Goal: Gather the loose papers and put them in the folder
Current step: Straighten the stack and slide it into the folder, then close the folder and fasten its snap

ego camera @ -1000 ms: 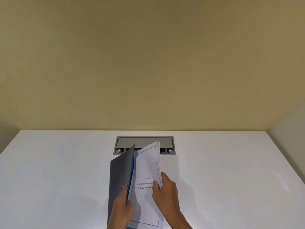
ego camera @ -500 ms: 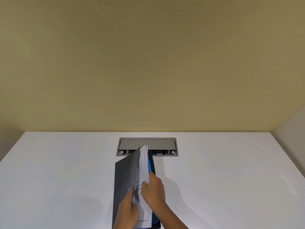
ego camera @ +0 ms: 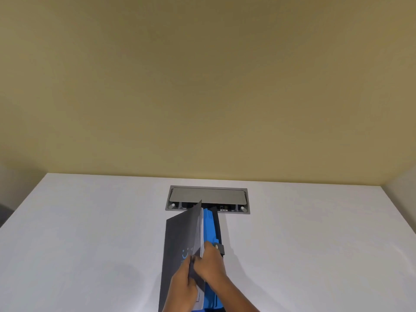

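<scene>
Papers stand almost fully inside the folder, only a thin pale edge showing between the dark grey front cover and the blue dividers. The folder lies on the white desk, near the middle of its near edge, with the far corner reaching the grey cable box set into the desk. Such sheets are light and soft; they bend and slide easily, so it is better to hold them at the near edge, flat between thumb and fingers, and to push them along their length, not across. The cover is stiffer and can be lifted by its free edge.

The left hand is closed on the near part of the front cover and keeps it raised. The right hand is curled with fingers bent against the paper edge; it seems to press the sheets in, though the grip itself is partly hidden. A dark clasp lies just beside the right hand.
</scene>
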